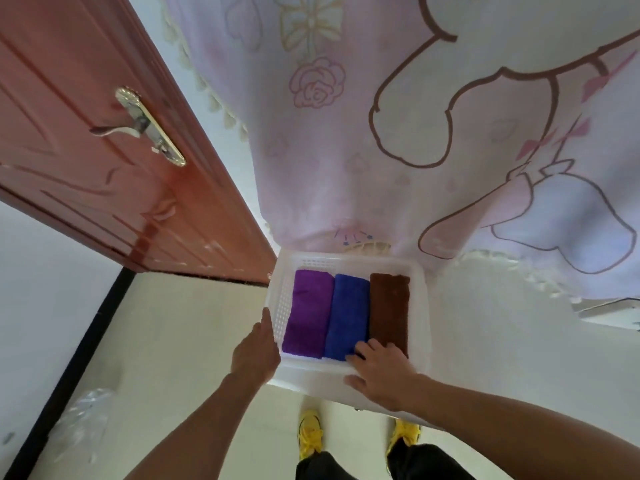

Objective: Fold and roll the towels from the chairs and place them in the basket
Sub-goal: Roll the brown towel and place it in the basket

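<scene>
A white plastic basket [420, 313] sits below me, holding three rolled towels side by side: purple [306, 311], blue [347, 317] and brown [388, 308]. My left hand [258, 348] lies with straight fingers against the basket's left wall. My right hand [379, 370] rests over the near rim, fingertips on the near ends of the blue and brown towels, thumb outside the rim.
A pink cartoon-printed cloth [398, 133] hangs down behind the basket. A reddish-brown door [104, 161] with a metal handle [138, 124] stands open at left. Pale floor tiles lie below, and my yellow shoes [310, 438] stand under the basket. Crumpled clear plastic [86, 417] lies at lower left.
</scene>
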### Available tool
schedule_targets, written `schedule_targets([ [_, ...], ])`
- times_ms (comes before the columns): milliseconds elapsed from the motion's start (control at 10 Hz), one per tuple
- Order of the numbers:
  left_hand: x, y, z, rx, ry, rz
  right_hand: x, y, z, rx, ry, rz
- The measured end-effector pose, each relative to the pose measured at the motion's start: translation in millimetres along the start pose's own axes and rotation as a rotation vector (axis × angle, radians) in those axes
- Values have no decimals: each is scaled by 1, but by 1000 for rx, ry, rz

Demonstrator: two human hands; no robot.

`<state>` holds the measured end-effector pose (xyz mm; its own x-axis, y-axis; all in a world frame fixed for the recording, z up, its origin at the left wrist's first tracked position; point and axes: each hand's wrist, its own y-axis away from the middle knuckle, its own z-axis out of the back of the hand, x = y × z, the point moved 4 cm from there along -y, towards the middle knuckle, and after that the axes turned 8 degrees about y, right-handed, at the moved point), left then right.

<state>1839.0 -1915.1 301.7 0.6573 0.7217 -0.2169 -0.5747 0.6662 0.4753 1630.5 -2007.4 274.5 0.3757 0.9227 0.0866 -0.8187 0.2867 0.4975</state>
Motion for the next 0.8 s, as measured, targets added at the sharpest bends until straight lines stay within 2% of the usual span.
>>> schedule_targets([
  [300,18,-11,2,34,58,-210,28,7,-10,-22,-88,-245],
  [500,24,-13,6,47,11,-298,37,12,8,48,-140,-342],
  [600,24,-13,10,60,9,-311,29,16,64,-174,-305,-413],
  [700,26,-19,9,80,28,-270,24,33,161,-643,-477,-462],
  [800,25,-24,12,120,24,-254,32,81,276,-1218,-570,-360],
])
